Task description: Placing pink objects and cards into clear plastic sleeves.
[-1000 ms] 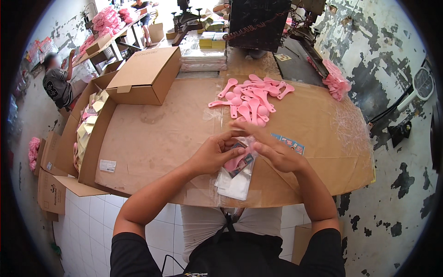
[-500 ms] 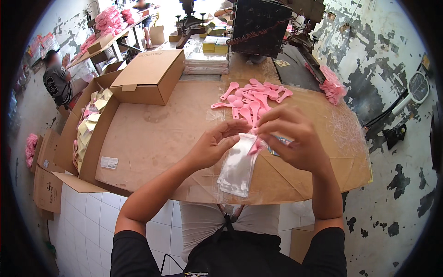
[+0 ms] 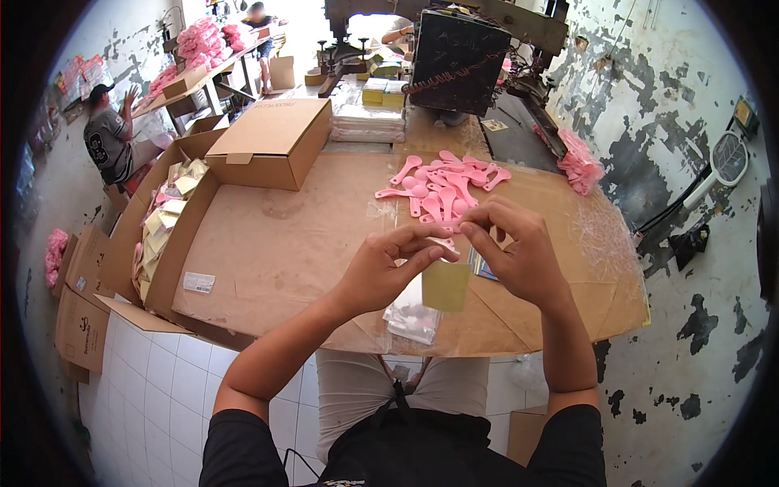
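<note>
A small packet with a pale yellow-green card (image 3: pixel 445 286) hangs below the fingers of my left hand (image 3: pixel 393 264), whose thumb and fingers pinch its top edge. Just to the right, my right hand (image 3: pixel 515 252) is closed in a pinch near the top of the packet; what lies between its fingertips is too small to make out. Beneath the packet, a stack of clear plastic bags (image 3: pixel 412 323) lies at the front of the table. Pink plastic spoons (image 3: pixel 446 180) are heaped just beyond my hands. Partly hidden behind the right hand is a blue printed card (image 3: pixel 482 267).
On the left, an open carton (image 3: pixel 182 252) holds many yellowish packets, beside a closed cardboard box (image 3: pixel 272 138). Stacked clear bags (image 3: pixel 367 126) and a black machine (image 3: pixel 456 65) stand at the back. Pink bundles (image 3: pixel 580 161) lie at right. Other people sit in the background.
The packet now hangs with its yellow-green card side showing, where pink showed through clear plastic before. My right hand has lowered slightly, its fingertips still near the left hand's.
</note>
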